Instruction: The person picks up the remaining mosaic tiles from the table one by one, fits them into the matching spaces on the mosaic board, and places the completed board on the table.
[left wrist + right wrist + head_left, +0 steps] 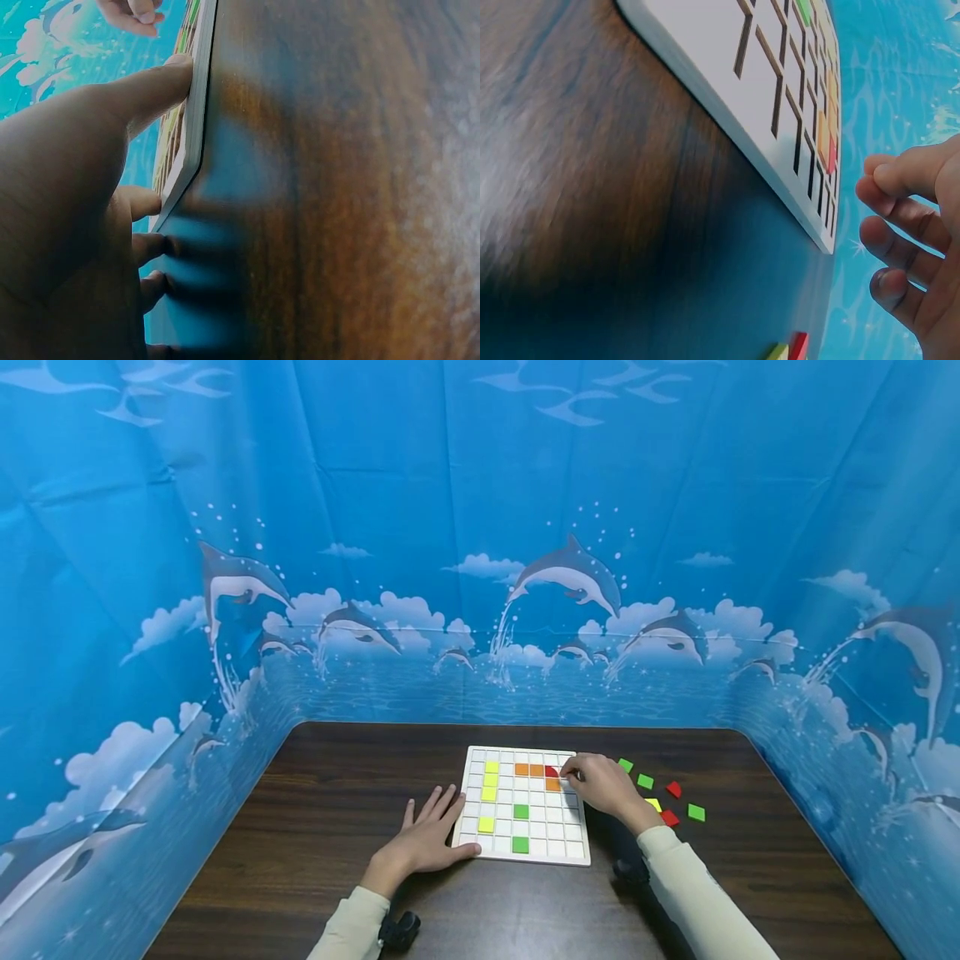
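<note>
A white gridded board (501, 844) lies on the dark wooden table. Set in its squares are several yellow tiles (489, 794), three orange tiles (537, 770), two green tiles (521, 812) and one red tile (551, 771) with a rounded side. My left hand (423, 842) is spread at the board's near left corner, its thumb on the front rim and its fingers along the left side. Over the upper right edge, beside the red tile, is my right hand (603, 785). Its fingers (892, 206) are curled, thumb tip against the index finger, and no tile shows between them.
Right of the board, partly behind my right forearm, lie loose green tiles (697, 812), red tiles (673, 789) and a yellow tile (654, 804). A blue dolphin-print curtain (465, 568) hangs around the table's back and sides. Bare wood (337, 793) extends left of the board.
</note>
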Tool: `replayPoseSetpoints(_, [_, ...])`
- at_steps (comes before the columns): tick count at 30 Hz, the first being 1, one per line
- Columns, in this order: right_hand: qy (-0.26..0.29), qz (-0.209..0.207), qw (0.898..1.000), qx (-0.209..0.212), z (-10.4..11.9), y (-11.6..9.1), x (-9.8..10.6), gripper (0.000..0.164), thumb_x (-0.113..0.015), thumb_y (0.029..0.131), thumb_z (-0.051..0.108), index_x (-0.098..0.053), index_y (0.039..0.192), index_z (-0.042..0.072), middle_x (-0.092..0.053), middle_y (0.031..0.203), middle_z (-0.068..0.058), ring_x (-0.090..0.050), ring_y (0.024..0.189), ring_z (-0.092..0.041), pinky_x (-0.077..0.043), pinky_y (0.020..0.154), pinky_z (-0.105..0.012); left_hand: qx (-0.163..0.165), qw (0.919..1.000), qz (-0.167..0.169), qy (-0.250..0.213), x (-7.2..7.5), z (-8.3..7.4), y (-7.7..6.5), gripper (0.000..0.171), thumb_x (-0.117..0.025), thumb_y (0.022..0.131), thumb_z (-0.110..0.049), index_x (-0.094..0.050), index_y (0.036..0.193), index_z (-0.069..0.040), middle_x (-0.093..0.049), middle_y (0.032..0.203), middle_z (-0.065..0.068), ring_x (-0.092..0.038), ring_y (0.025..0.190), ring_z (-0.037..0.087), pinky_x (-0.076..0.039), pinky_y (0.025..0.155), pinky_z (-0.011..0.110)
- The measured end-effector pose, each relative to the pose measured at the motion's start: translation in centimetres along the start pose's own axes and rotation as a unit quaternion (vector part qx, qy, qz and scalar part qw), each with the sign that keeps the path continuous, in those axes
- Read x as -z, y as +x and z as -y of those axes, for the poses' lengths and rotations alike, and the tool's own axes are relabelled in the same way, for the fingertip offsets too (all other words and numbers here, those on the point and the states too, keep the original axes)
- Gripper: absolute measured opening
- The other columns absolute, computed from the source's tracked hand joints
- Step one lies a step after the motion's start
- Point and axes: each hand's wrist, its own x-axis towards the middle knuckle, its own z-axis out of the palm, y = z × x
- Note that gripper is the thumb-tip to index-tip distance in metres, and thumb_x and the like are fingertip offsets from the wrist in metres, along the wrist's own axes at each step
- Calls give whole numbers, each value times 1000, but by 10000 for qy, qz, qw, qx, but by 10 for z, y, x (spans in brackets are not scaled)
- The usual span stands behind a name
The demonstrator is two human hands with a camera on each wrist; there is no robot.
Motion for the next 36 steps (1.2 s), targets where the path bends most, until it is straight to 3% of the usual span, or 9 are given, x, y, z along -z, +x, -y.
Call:
replayPoseSetpoints(11, [-44, -115, 9999, -107, -13, -20, 16, 7, -75, 98, 11, -81, 101, 13, -68, 84, 4, -51, 67, -10, -41, 58, -28, 231, 9994, 156, 200, 5, -9, -1, 99, -64, 97, -68, -26, 171, -16, -16, 180, 10, -9, 168, 36, -1, 129, 74])
replayPoseSetpoints(21, [-194, -146, 9991, -348, -32, -40, 32, 8, -76, 98, 11, -81, 102, 14, -75, 95, 1, -55, 71, -11, -45, 61, -31, 234, 9993, 138, 253, 4, -9, -1, 100, -63, 97, -70, -26, 171, -16, -16, 180, 10, -10, 168, 36, -3, 129, 74])
replayPoseSetpoints(31, [-194, -294, 9979, -544, -53, -61, 50, 9, -76, 97, 12, -81, 105, 11, -76, 97, -5, -49, 63, -12, -38, 54, -30, 212, 9995, 167, 146, 3, -5, 0, 100, -63, 97, -70, -26, 171, -15, -15, 180, 11, -7, 168, 38, 1, 129, 74])
replayPoseSetpoints(36, [-177, -323, 9977, -574, -65, -72, 56, 11, -75, 98, 12, -81, 107, 10, -77, 100, -5, -55, 69, -12, -45, 57, -32, 234, 9995, 121, 196, 4, -7, -1, 99, -64, 97, -69, -26, 171, -16, -16, 180, 10, -9, 168, 37, -1, 129, 74])
